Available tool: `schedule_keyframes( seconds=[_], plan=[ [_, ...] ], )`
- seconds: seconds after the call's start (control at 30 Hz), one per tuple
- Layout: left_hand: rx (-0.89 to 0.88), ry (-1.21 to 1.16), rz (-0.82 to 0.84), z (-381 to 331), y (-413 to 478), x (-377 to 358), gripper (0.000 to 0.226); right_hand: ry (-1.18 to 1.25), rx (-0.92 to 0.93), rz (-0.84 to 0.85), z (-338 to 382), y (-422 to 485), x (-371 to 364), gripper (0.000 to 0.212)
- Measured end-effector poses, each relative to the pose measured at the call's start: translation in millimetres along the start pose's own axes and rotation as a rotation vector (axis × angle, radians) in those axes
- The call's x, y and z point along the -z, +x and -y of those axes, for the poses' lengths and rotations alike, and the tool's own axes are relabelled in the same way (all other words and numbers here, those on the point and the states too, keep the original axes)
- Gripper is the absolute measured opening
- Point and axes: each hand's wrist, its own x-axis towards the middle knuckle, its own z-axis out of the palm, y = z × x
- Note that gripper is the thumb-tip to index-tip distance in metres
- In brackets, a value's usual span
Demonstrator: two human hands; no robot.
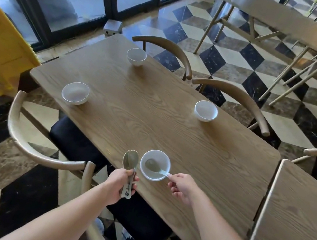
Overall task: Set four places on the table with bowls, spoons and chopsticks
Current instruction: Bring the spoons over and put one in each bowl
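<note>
Spoon [153, 166] in near bowl [165, 159], right hand [181, 188] pinching it, left hand [118, 185] clutching stacked spoons [132, 160], marks illegible

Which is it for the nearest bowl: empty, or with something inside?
Not empty. The nearest bowl holds a spoon: its head is inside, its handle crosses the rim, where the right hand pinches it.

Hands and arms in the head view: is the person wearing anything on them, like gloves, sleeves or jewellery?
Nothing shows. The left hand and right hand are bare, with no gloves, and no rings can be made out. The left forearm and right forearm are uncovered down to the picture's bottom edge: no sleeve, watch or bracelet in view.
</note>
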Motion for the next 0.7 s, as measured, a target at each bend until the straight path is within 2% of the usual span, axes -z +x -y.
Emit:
schedule_keyframes(
  seconds=[0.17, 0.37, 0.47, 0.57, 0.7],
  plan=[
    [-0.009, -0.008, 0.004, -1, -7, -1, 0.014, -0.090, -0.004, -0.139, 0, -4, 11, 0.023],
    [-0.076, -0.025, 0.018, -1, -21, -10, 0.015, -0.228, 0.140, -0.574, 4, -11, 27, 0.014],
    [-0.108, -0.044, 0.049, -1, -29, -12, 0.016, -0.214, 0.245, -0.652, 10, -26, 19, 0.010],
    [-0.124, -0.093, 0.100, -1, -35, -10, 0.014, -0.165, 0.307, -0.509, 11, -46, -4, 0.011],
    [-0.138, -0.079, 0.167, -1, -43, -1, 0.012, -0.101, 0.294, -0.071, 4, -78, -43, 0.011]
  ],
)
